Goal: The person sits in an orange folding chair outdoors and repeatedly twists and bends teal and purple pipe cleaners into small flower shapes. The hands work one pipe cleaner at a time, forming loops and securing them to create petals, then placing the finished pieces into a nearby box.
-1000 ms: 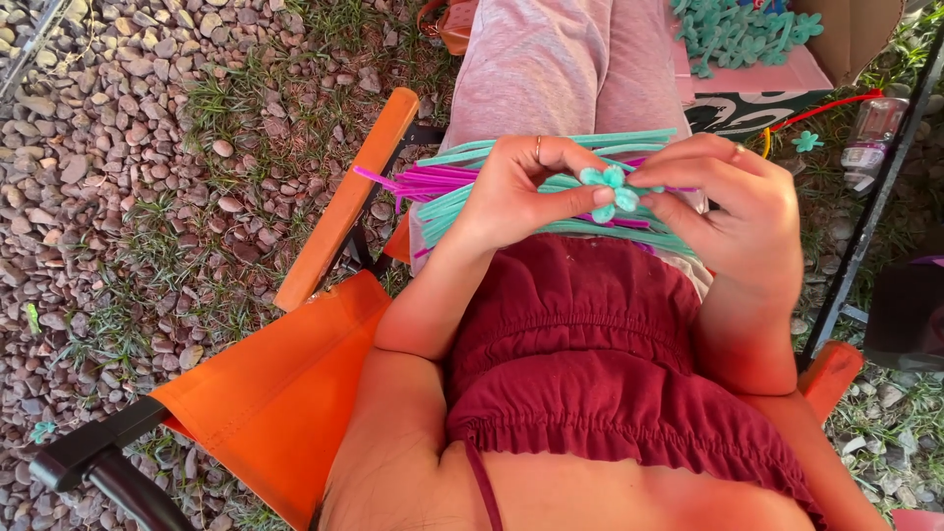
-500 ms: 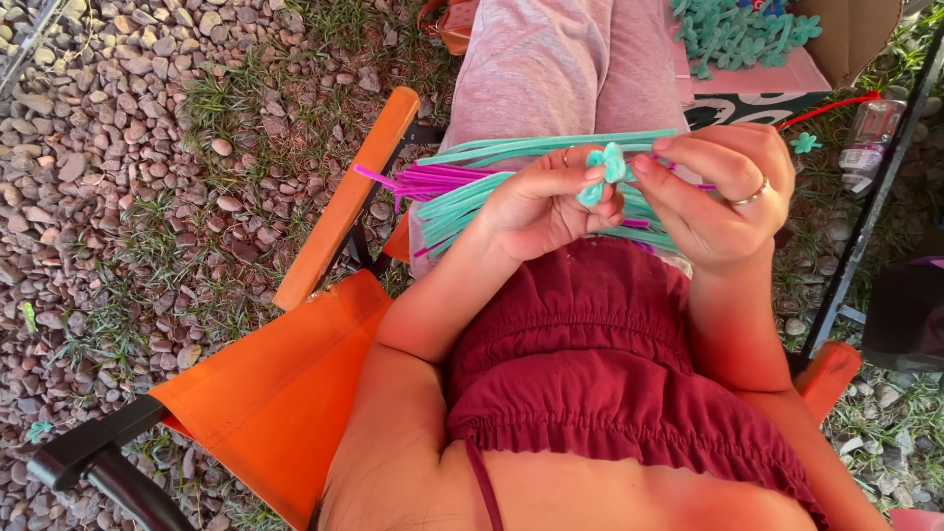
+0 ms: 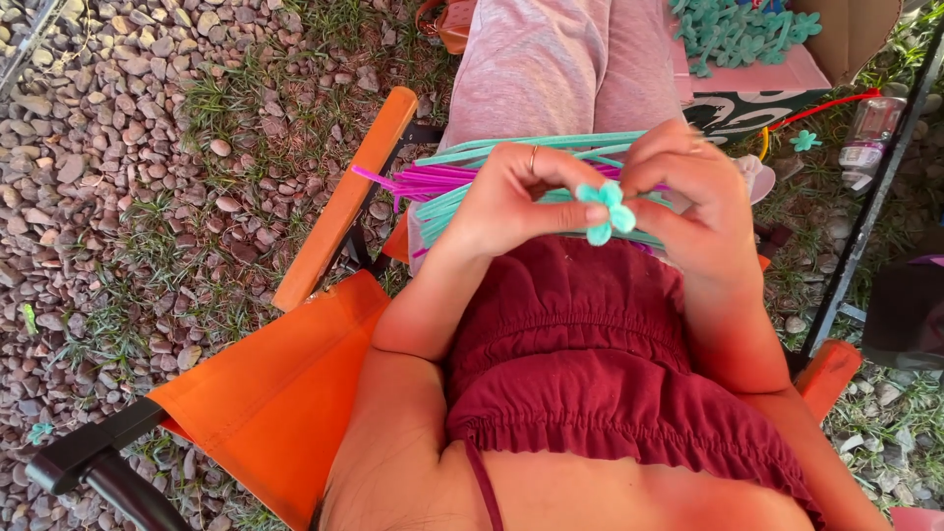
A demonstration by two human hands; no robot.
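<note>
While both hands sit close over the lap, the left hand (image 3: 506, 197) and right hand (image 3: 688, 202) share one small teal pipe-cleaner flower (image 3: 607, 209). Left grip: thumb and fingertips clamped on the flower's left side. Right grip: fingertips closed on its right side. Flower sits between the two, just above the dark red top (image 3: 580, 344), petals facing the camera. Held up near the chest probably so the small loops can be seen and shaped from both sides.

Loose stock lies across the lap under the hands: teal pipe cleaners (image 3: 462, 202) and magenta pipe cleaners (image 3: 413, 182), within easy reach. Finished teal flowers (image 3: 733, 34) are piled in a cardboard box (image 3: 846, 39) beside the knee. One stray flower lies on the ground further right.

Versus half a second ago: flower has dropped lower and turned flatter toward the camera; right hand has rolled knuckles-up, so its ring no longer shows; left fingers have opened out over the flower.

Orange chair (image 3: 285, 383) on gravel and grass.
</note>
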